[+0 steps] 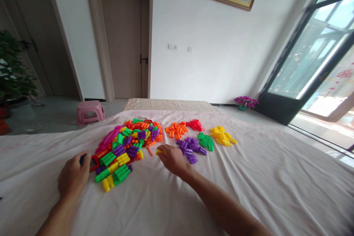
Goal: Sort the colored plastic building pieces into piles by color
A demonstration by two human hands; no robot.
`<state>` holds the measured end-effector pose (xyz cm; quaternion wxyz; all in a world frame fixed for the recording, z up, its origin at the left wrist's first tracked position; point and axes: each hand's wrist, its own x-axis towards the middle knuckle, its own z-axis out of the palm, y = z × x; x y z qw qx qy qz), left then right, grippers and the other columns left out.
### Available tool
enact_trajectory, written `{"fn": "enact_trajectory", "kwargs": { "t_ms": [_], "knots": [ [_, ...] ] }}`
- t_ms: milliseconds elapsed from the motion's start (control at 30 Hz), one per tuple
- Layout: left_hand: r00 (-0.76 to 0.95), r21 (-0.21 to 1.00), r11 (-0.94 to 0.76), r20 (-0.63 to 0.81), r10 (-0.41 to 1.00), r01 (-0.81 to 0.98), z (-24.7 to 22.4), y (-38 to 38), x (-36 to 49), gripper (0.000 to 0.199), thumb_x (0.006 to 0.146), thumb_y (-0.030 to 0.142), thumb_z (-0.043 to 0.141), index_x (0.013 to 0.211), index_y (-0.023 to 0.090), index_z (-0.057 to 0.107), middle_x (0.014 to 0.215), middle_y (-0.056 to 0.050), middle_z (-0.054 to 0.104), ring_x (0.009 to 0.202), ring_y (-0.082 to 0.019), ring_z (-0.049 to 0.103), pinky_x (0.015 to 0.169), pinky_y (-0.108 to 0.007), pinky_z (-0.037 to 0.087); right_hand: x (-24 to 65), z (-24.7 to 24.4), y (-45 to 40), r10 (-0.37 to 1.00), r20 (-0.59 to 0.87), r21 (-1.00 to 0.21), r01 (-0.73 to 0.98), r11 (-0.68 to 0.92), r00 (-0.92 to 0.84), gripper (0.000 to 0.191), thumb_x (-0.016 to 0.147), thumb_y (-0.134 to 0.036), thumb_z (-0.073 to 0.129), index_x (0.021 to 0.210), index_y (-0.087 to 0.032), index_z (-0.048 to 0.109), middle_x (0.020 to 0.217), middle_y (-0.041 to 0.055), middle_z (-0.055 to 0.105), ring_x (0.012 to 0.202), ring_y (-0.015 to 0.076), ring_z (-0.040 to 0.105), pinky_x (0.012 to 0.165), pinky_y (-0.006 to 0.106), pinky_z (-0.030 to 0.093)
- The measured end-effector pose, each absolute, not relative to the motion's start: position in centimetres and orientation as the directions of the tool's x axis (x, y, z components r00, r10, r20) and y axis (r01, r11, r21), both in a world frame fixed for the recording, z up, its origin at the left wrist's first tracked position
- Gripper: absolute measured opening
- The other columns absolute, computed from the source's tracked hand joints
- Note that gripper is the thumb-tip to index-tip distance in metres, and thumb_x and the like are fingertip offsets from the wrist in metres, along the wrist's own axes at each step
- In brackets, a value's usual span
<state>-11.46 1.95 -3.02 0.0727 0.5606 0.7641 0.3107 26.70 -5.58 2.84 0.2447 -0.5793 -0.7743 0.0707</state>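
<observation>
A mixed heap of plastic building pieces [118,158] in green, purple, yellow, orange and red lies on the cloth. My left hand [73,173] is closed at the heap's left edge, around a small dark piece [83,159] whose kind I cannot make out. A red frame-shaped piece [94,163] lies just beside its fingertips. My right hand [173,159] pinches a yellow building piece [159,151], mostly hidden by the fingers. Nearby are one-colour piles: orange [177,129], red [195,124], purple [190,145], green [205,141] and yellow [222,135].
A pale cloth [249,180] with folds covers the broad surface. Beyond its far left edge stands a pink stool [90,112] on the floor. Purple flowers in a pot [245,102] are by the glass door [312,55]; a leafy plant [13,70] is far left.
</observation>
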Motion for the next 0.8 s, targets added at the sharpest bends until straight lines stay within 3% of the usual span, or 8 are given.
{"fn": "enact_trajectory", "kwargs": {
  "t_ms": [200,333,467,633,800],
  "knots": [
    [-0.358,0.524,0.187,0.246,0.901,0.831,-3.4,2.2,-11.8,0.067,0.1,0.059,0.026,0.136,0.017,0.065,0.127,-0.02,0.07,0.111,-0.034,0.066,0.089,-0.042,0.05,39.3,3.4,-4.1,0.87,0.425,-0.437,0.899,-0.042,0.248,0.025,0.099,-0.027,0.056,0.116,-0.024,0.074,0.115,0.0058,0.077,0.102,0.0213,0.071,0.089,0.029,0.05],
    [-0.36,0.521,0.188,0.25,0.899,0.832,-3.6,2.3,-11.8,0.068,0.1,0.059,0.024,0.137,0.019,0.065,0.125,-0.019,0.071,0.11,-0.034,0.066,0.087,-0.042,0.05,47.7,3.6,-3.6,0.774,0.389,-0.421,0.843,-0.333,0.5,0.032,0.099,-0.025,0.054,0.124,-0.02,0.073,0.119,0.0103,0.076,0.11,0.0241,0.07,0.093,0.031,0.05],
    [-0.357,0.529,0.181,0.251,0.9,0.829,-3.3,2.2,-11.7,0.068,0.1,0.059,0.025,0.136,0.017,0.065,0.126,-0.02,0.071,0.111,-0.034,0.066,0.088,-0.042,0.05,53.1,4.2,-4.0,0.673,0.368,-0.405,0.762,-0.504,0.641,0.041,0.097,-0.018,0.05,0.132,-0.015,0.07,0.125,0.0155,0.074,0.117,0.026,0.068,0.096,0.032,0.049],
    [-0.362,0.515,0.199,0.237,0.902,0.833,-3.0,2.1,-11.5,0.068,0.1,0.058,0.024,0.137,0.017,0.063,0.127,-0.02,0.07,0.111,-0.034,0.066,0.088,-0.042,0.05,53.5,4.2,-4.0,0.644,0.377,-0.448,0.74,-0.502,0.666,0.051,0.091,-0.01,0.048,0.138,-0.014,0.067,0.134,0.017,0.07,0.12,0.0263,0.067,0.1,0.034,0.049],
    [-0.34,0.508,0.166,0.272,0.9,0.845,-3.5,2.3,-11.7,0.067,0.101,0.057,0.024,0.135,0.016,0.064,0.126,-0.02,0.07,0.112,-0.034,0.066,0.089,-0.043,0.05,45.9,3.1,-2.9,0.808,0.395,-0.473,0.851,-0.229,0.437,0.041,0.092,-0.01,0.048,0.12,-0.02,0.076,0.123,0.0092,0.075,0.112,0.0218,0.07,0.1,0.031,0.05]
  ]
}}
